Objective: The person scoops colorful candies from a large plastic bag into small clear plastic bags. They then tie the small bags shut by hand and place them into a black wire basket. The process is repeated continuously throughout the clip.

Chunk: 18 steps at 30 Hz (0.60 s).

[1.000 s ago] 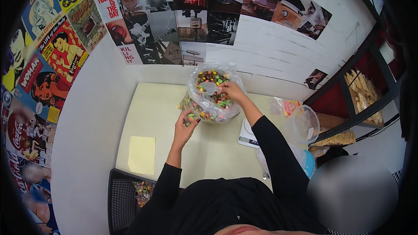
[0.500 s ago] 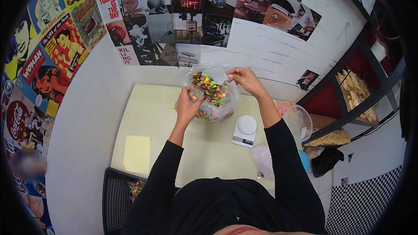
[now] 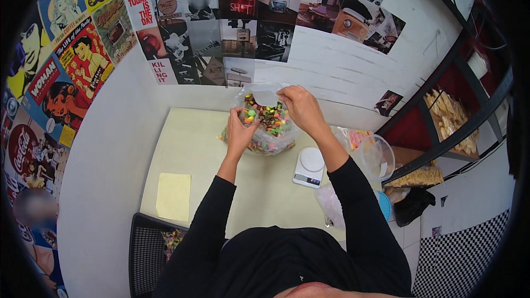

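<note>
A large clear plastic bag [image 3: 282, 142] full of colourful candies [image 3: 273, 124] stands with its mouth open at the far side of the table. My left hand [image 3: 240, 133] is at the bag's left side, its fingers closed round a small clear cup [image 3: 250, 116] with a few bright candies in it. The cup's outline is hard to see against the bag. With fingers pinched, my right hand [image 3: 302, 111] grips the bag's rim at the upper right. A white kitchen scale [image 3: 309, 166] sits nearer to me, below the right hand, with nothing on its plate.
Yellow paper [image 3: 173, 197] lies on the pale table [image 3: 215, 209] at left. To the right are a clear round tub [image 3: 377, 157], a plastic bag [image 3: 330, 204] and a blue lid [image 3: 383, 204]. A black crate [image 3: 144, 254] with candies stands near left; a shelf [image 3: 441, 149] borders the right.
My right hand has shifted slightly left and lower along the bag's rim. The cup in my left hand has tilted, and bright candies now show in it.
</note>
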### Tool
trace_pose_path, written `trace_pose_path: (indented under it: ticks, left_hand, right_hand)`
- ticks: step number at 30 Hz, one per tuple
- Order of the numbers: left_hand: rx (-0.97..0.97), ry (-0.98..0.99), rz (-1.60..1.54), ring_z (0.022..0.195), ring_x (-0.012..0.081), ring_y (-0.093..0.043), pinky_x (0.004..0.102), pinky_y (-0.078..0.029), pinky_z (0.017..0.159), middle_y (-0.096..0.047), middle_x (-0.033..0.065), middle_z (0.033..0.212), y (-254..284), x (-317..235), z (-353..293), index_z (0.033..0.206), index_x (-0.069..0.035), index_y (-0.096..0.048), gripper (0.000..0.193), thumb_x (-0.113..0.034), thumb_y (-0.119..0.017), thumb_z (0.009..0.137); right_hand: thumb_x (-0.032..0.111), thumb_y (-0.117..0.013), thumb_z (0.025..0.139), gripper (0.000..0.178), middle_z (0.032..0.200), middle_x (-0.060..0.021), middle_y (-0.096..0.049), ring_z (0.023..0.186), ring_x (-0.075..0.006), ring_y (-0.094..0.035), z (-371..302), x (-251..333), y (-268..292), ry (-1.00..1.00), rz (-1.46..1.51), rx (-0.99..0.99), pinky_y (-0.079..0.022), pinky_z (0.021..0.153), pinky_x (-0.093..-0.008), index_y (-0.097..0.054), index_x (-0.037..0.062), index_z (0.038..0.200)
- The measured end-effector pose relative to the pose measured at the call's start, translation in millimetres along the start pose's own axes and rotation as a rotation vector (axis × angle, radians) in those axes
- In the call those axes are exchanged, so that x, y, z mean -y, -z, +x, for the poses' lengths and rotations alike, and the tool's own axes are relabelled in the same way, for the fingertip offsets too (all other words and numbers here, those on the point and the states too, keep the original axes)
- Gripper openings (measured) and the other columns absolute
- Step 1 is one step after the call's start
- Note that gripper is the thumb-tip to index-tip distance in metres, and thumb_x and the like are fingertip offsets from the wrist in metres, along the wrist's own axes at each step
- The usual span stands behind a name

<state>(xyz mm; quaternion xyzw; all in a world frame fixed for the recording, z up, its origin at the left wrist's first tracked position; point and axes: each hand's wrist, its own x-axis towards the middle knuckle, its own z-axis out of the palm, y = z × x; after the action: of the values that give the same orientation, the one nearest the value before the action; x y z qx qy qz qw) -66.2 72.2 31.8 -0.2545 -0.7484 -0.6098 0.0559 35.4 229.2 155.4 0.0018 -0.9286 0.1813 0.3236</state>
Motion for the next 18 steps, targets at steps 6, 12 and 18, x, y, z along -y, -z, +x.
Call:
trace_pose_path:
  ticks: [6,12,18]
  left_hand:
    - [0.207,-0.028,-0.363,0.096,0.0184,-0.059,0.0318,-0.049,0.081,-0.058,0.0095,0.105,13.6,-7.2,-20.6,0.116,-0.002,-0.048,0.054,-0.018,-0.08,0.076]
    - [0.7,0.339,-0.805,0.101,0.0145,-0.059,0.0292,-0.048,0.086,-0.057,0.0074,0.114,42.4,-16.4,-38.2,0.129,-0.005,-0.045,0.059,-0.018,-0.076,0.081]
    - [0.8,0.371,-1.077,0.103,0.0126,-0.059,0.0281,-0.049,0.086,-0.059,0.0072,0.117,36.9,-41.1,-62.3,0.133,-0.004,-0.043,0.06,-0.018,-0.074,0.083]
  right_hand:
    - [0.007,-0.063,0.081,0.021,0.106,-0.0081,-0.061,0.105,-0.029,-0.052,-14.0,-7.1,-20.4,0.014,-0.012,0.11,-0.039,0.093,-0.0411,-0.067,0.008,0.101]
    - [0.006,-0.07,0.076,0.022,0.105,-0.0077,-0.054,0.106,-0.0283,-0.047,-31.8,29.1,3.9,0.173,0.338,0.354,-0.037,0.096,-0.0384,-0.066,0.0087,0.097]
    - [0.01,-0.073,0.075,0.015,0.098,-0.0057,-0.054,0.1,-0.027,-0.047,-49.4,34.0,27.2,0.151,0.254,0.437,-0.037,0.092,-0.0387,-0.066,0.0081,0.088]
